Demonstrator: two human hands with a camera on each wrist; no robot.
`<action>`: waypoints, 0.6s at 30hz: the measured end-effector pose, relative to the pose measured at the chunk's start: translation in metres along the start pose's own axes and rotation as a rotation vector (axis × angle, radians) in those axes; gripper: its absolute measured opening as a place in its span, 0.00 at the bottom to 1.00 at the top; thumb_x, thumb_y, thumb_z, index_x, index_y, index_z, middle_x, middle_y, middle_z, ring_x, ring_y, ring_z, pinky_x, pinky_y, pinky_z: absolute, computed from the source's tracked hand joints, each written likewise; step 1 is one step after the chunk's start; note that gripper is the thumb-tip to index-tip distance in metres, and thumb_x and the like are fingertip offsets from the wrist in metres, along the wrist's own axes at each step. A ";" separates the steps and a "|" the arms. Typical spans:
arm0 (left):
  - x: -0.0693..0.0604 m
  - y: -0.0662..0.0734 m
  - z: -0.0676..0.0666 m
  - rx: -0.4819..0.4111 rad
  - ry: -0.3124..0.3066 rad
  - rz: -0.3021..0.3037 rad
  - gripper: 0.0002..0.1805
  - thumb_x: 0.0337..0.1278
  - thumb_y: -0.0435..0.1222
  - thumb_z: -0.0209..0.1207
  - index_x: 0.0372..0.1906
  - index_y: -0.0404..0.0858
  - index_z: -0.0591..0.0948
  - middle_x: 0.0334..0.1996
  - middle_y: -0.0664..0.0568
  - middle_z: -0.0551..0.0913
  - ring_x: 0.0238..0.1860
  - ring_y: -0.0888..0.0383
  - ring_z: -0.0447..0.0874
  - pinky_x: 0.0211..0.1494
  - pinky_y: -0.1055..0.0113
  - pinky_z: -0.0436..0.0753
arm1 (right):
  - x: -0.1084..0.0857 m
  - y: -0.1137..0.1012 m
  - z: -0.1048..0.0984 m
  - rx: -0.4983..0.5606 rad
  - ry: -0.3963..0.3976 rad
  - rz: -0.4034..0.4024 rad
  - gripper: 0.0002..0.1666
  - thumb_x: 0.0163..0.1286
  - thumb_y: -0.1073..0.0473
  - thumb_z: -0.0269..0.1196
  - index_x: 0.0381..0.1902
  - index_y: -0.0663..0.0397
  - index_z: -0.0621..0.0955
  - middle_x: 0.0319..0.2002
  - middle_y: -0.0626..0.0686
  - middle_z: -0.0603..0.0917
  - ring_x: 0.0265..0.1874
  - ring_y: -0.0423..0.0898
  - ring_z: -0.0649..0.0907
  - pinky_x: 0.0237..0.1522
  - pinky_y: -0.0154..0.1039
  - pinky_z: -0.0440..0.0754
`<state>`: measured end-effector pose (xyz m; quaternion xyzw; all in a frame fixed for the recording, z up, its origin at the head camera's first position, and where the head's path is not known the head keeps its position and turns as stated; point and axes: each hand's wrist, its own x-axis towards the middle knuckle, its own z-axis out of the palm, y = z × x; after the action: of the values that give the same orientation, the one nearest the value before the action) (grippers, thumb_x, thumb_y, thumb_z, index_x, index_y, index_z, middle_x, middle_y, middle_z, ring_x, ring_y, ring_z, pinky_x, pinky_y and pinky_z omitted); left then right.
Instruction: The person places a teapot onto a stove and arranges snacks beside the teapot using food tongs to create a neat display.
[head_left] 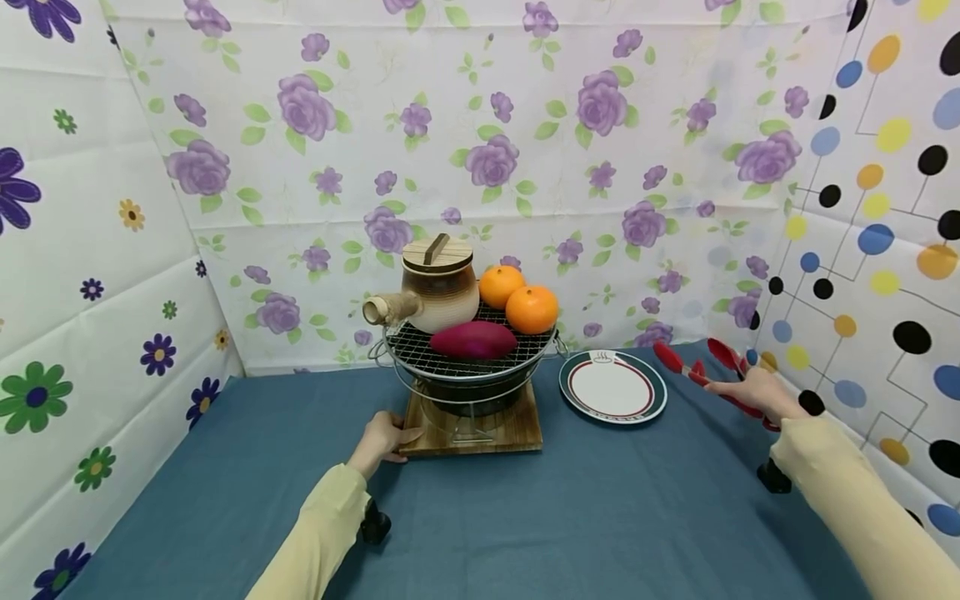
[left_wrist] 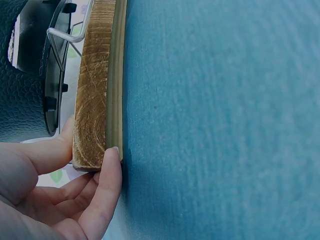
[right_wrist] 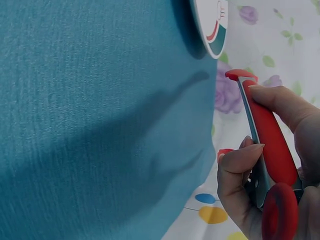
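My left hand (head_left: 382,437) pinches the front left corner of a square wooden board (head_left: 517,425), thumb on top and fingertips at the edge and underside. In the left wrist view that grip on the board (left_wrist: 94,90) is close up. On the board stands a round black tabletop grill (head_left: 480,396) with a wire rack. The rack bears a lidded clay pot (head_left: 442,304) with a side handle, two oranges (head_left: 532,309) and a purple sweet potato (head_left: 474,341). At the right, my right hand (head_left: 761,392) holds red-tipped tongs (right_wrist: 272,140) above the table, their two tips spread apart.
A white plate (head_left: 611,387) with a dark green rim lies right of the grill. Blue cloth (head_left: 570,517) covers the table. Patterned fabric walls (head_left: 480,108) enclose the back and both sides. Wire loops (head_left: 381,354) jut from the grill's sides.
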<state>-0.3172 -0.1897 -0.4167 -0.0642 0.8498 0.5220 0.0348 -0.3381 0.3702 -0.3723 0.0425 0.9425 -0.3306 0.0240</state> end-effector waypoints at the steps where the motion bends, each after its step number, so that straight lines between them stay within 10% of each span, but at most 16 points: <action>1: 0.000 0.000 0.000 0.000 0.004 -0.002 0.13 0.53 0.31 0.62 0.35 0.24 0.74 0.21 0.44 0.69 0.16 0.55 0.73 0.22 0.62 0.82 | 0.001 0.001 0.001 -0.001 0.008 0.012 0.32 0.54 0.39 0.64 0.13 0.51 0.59 0.11 0.46 0.57 0.09 0.39 0.59 0.13 0.33 0.59; 18: 0.000 0.000 0.000 0.002 0.011 0.004 0.12 0.53 0.31 0.62 0.33 0.26 0.73 0.19 0.45 0.68 0.17 0.56 0.72 0.22 0.62 0.82 | 0.010 0.013 0.005 -0.020 -0.055 0.033 0.29 0.57 0.41 0.62 0.13 0.52 0.63 0.12 0.47 0.57 0.12 0.41 0.62 0.16 0.33 0.59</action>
<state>-0.3170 -0.1893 -0.4166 -0.0655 0.8505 0.5211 0.0290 -0.3466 0.3773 -0.3849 0.0485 0.9440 -0.3216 0.0557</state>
